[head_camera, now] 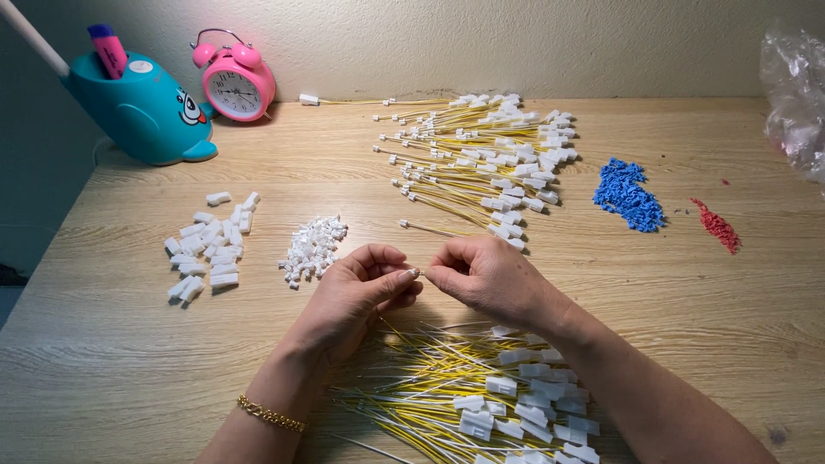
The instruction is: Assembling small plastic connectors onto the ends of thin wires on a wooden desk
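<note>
As both hands pinch together, left hand and right hand grip a thin wire end between fingertips, above the yellow wire bundle; fitting looks underway, steady alignment needed next.

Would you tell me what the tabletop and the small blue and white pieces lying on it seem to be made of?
The tabletop looks like pale wood or wood-look laminate: a streaked grain and a matt sheen. The blue pieces and white pieces appear to be moulded plastic, each pile one flat colour with crisp little edges; too small to be sure.
</note>
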